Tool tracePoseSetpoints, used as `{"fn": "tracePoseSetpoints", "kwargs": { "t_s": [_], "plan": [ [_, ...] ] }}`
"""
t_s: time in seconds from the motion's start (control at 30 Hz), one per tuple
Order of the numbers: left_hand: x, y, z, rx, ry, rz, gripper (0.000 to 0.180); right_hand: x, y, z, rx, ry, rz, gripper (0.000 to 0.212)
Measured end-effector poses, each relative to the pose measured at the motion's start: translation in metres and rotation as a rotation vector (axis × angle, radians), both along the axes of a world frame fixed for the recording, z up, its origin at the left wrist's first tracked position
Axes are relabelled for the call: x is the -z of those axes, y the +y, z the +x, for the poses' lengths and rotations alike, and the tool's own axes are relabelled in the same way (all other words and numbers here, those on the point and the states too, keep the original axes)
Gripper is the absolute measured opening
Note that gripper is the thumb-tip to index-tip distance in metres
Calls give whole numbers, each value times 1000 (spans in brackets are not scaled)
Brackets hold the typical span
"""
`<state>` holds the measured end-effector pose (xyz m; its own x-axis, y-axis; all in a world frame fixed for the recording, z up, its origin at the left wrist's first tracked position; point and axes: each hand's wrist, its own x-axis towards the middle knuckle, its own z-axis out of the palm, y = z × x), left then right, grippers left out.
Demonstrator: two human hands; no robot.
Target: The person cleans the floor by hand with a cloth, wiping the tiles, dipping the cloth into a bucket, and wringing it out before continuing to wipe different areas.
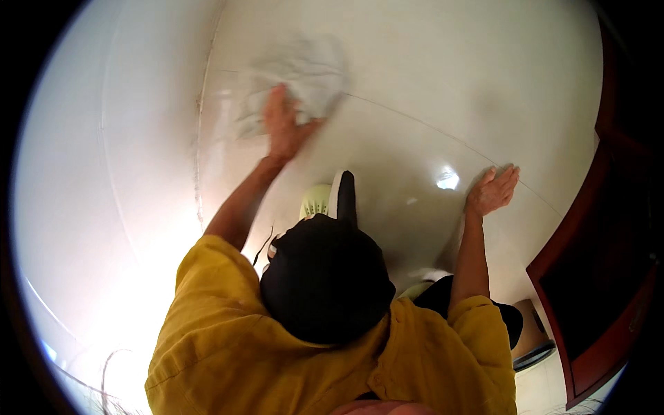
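Head view, and we're down by the pale floor (408,83), with a blurred grey-white cloth (301,66) lying far and to the left. Our left hand (285,131) is right at its near edge, fingers spread, thumb out wide; that grip is loose, and we can't tell whether it pinches any fabric or only presses. Over on the right, our right hand (492,190) is opened out with nothing visible in it, and whether it bears weight on the floor we can't tell.

This looks like wiping, so, in our judgement: palm flat, even pressure, cloth spread under all the fingers, strokes overlapping across the seam (429,124). A bunched cloth could skip patches.

Now the surroundings! What looks like a wall (152,104) limits us on the left. A green shoe (316,199) and our dark knee (328,277) crowd the near middle. Far right, the red cabinet (553,266) closes things off, and glare (448,178) hides a spot just left of the right hand.
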<state>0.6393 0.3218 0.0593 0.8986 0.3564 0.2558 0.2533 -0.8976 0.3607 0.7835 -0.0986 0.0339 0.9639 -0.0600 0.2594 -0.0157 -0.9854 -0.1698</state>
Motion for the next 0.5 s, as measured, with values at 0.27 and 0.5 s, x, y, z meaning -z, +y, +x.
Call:
{"fn": "tracePoseSetpoints", "kwargs": {
  "t_s": [0.27,0.5],
  "plan": [
    [-13,-136,80,394,138,-126,70,3,2,-3,-9,-13,-54,49],
    [-6,-167,102,624,138,-91,60,87,-43,3,-11,-56,527,45]
  ]
}}
